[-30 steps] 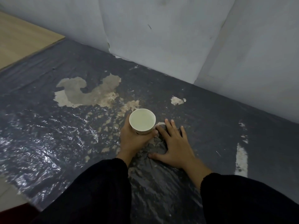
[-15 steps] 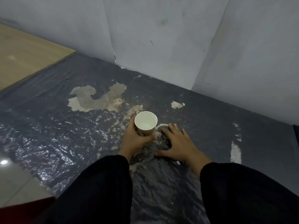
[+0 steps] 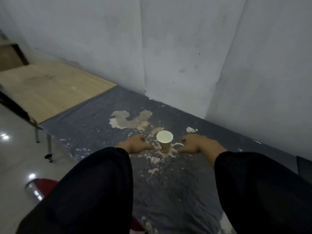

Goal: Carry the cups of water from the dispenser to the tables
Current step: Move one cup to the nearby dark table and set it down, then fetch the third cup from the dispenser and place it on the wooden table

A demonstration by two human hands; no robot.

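Note:
A white paper cup (image 3: 164, 143) stands upright on the table (image 3: 94, 132), which is covered in dark, worn plastic sheeting. My left hand (image 3: 135, 144) hovers just left of the cup, a small gap away, fingers loosely curled and holding nothing. My right hand (image 3: 197, 144) sits just right of the cup, also apart from it and empty. Both arms wear dark sleeves. What is inside the cup cannot be made out.
A light wooden table (image 3: 55, 88) adjoins the dark one at the left, with metal legs (image 3: 49, 146) below. Grey-white wall panels (image 3: 168, 56) close off the far side. Shiny floor tiles (image 3: 15, 157) and a red seat (image 3: 42, 186) lie at lower left.
My left hand has let go of the cup and drawn off to its left. My right hand lifted from the sheeting and shifted right. The view pulled back.

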